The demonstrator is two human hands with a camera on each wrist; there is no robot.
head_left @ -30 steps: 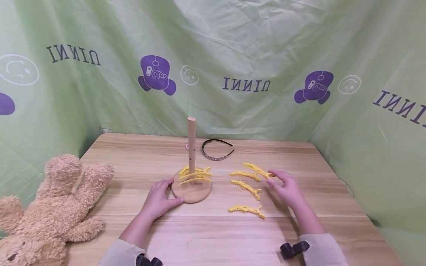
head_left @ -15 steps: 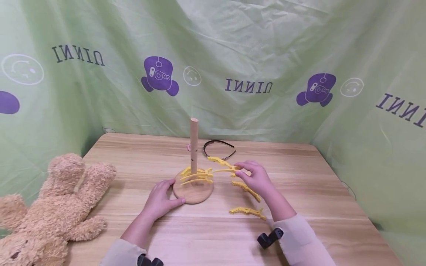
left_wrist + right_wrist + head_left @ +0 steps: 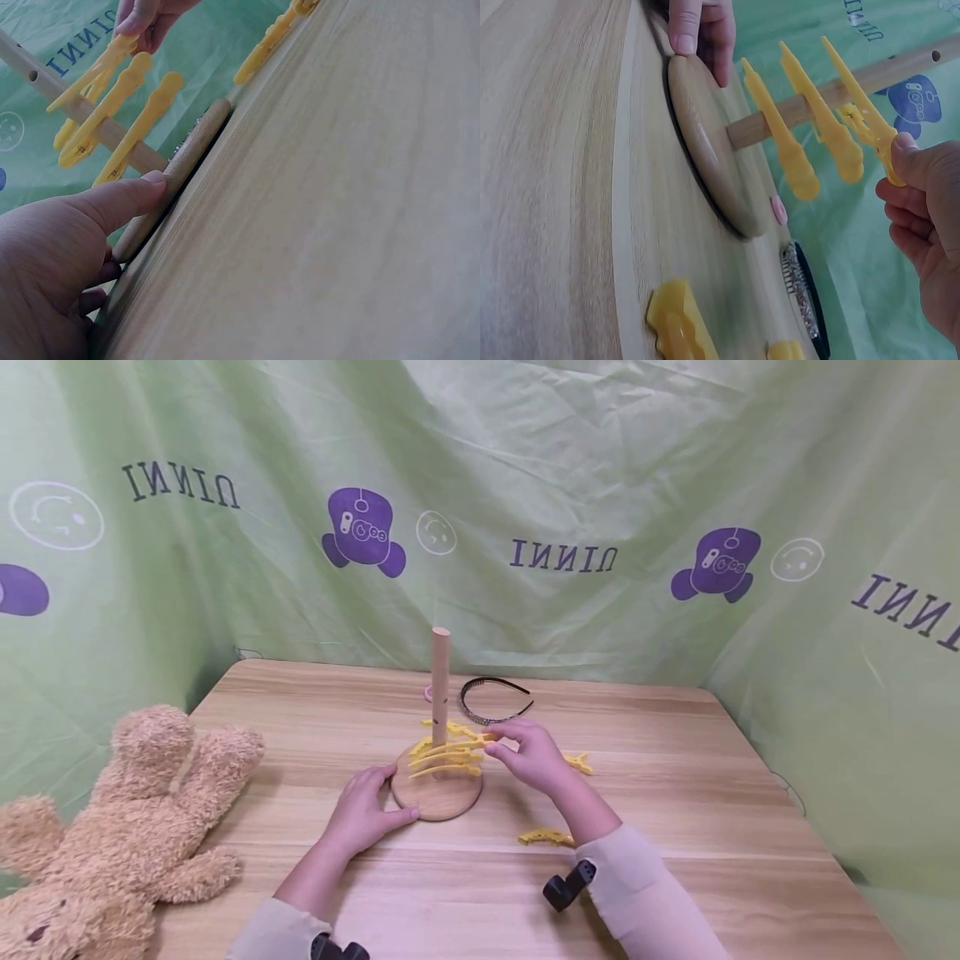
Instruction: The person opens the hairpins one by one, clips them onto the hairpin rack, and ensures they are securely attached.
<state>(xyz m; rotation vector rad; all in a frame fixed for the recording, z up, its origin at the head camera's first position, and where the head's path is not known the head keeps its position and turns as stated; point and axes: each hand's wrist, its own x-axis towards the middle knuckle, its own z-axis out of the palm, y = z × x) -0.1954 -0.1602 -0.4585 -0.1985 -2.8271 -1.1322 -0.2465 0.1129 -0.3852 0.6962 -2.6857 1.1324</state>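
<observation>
A wooden stand has a round base point(image 3: 438, 806) and an upright post point(image 3: 441, 685). My left hand point(image 3: 362, 817) grips the left edge of that base, thumb pressed on top. In the right wrist view, two yellow alligator hair clips, a lower one point(image 3: 784, 150) and an upper one point(image 3: 826, 127), sit on the post one above the other. My right hand point(image 3: 528, 762) pinches another yellow hair clip point(image 3: 859, 86) by its tail end, just above them, its two arms spread either side of the post. Whether this clip touches the post I cannot tell.
Right of the stand, more yellow clips lie on the table: one near the front point(image 3: 543, 837) and one farther back point(image 3: 580, 763), partly hidden by my right arm. Behind are a dark beaded headband point(image 3: 462, 697) and a small pink item point(image 3: 428, 693). A teddy bear point(image 3: 135, 835) lies at left.
My right hand has picked up the farthest clip from the table and carried it left, opened, to the post. My left hand has stayed on the base.
</observation>
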